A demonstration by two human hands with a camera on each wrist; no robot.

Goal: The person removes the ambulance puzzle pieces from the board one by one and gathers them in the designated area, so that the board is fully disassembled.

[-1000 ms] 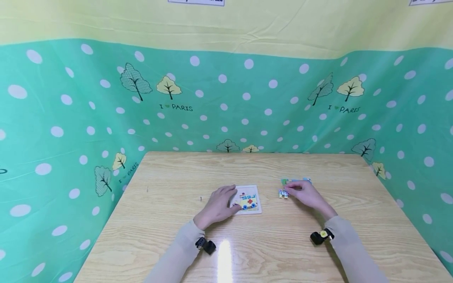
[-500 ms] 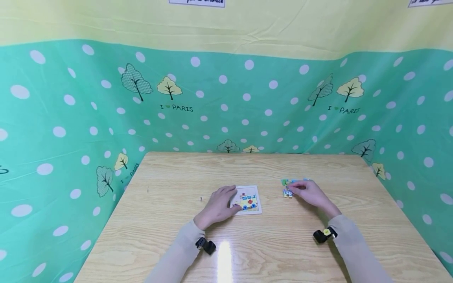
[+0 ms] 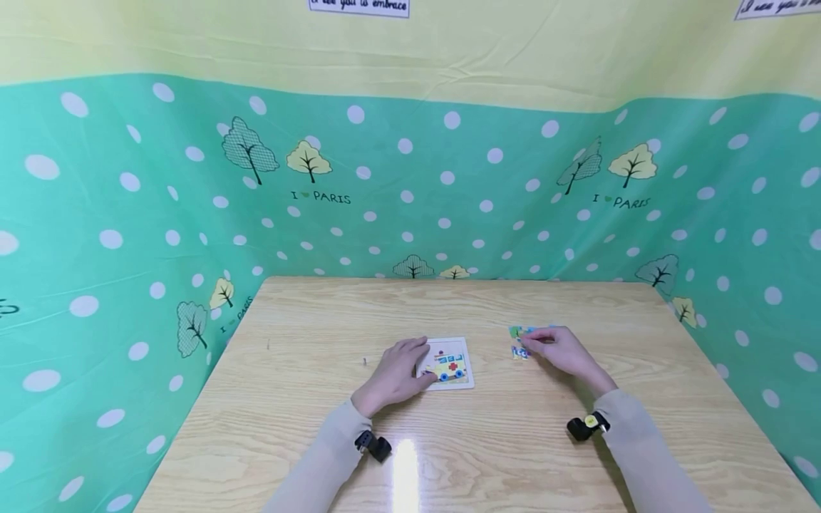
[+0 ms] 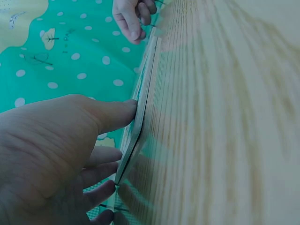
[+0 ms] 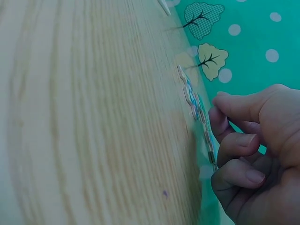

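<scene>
A white framed jigsaw tray (image 3: 470, 370) with an ambulance picture lies near the middle of the table. My left hand (image 3: 396, 372) rests across its left side, the thumb on the near part and the fingers along the left edge. Further right, several colourful puzzle pieces (image 3: 519, 353) lie flat on the table. Just over them is my right hand (image 3: 564, 350), with thumb and index fingertips together and the other fingers curled. In the right wrist view the pieces (image 5: 190, 96) lie beside the fingertips, and no piece shows between them. The hand hides some pieces in the head view.
The wooden table (image 3: 333, 427) ends at a green dotted curtain (image 3: 410, 185) behind and at both sides. A tiny dark bit (image 3: 365, 361) lies left of the left hand. Black cameras (image 3: 378, 447) are strapped on both wrists.
The lower puzzle piece has shifted slightly right and now sits close to the others, with the right hand drawn a little right as well. My left hand stays on the tray.
</scene>
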